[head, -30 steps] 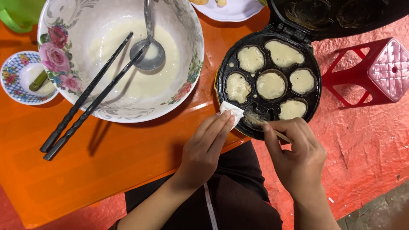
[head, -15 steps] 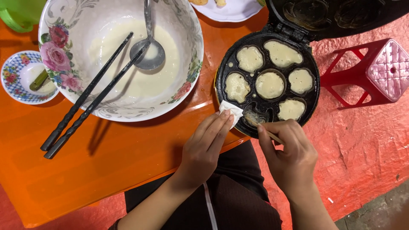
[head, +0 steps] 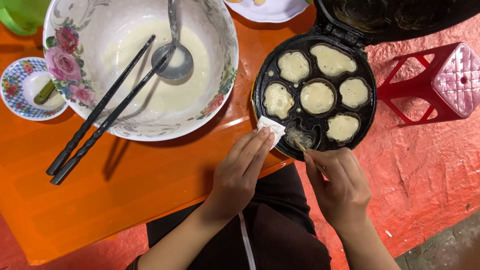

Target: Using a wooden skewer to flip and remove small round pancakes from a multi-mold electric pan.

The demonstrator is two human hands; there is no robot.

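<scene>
Since a second ago the right hand [head: 339,186] has slid a little to the left and lifted slightly, bringing the thin wooden stick [head: 299,145] it pinches between thumb and curled fingers into the near-left mould cup; the left hand [head: 239,170] has hardly shifted. Its fingers lie straight and pressed together, their tips holding a small folded white paper tissue [head: 270,129] against the near rim of the round black electric cake mould [head: 261,100].

That mould sits at the right edge of the orange plastic table [head: 125,190], its lid [head: 395,15] raised behind it. The stick's tip rests in the cup with only a thin greyish smear, while the other six cups hold pale batter cakes [head: 317,97].

Farther left, a large white ceramic bowl with pink roses [head: 60,55] holds thin cream batter; a metal ladle [head: 172,59] lies in it and a pair of black chopsticks [head: 95,120] leans over its rim onto the table. Beyond that a small blue-patterned saucer [head: 12,85] sits beside the bowl. A red plastic stool [head: 450,80] stands on the red floor to the right.
</scene>
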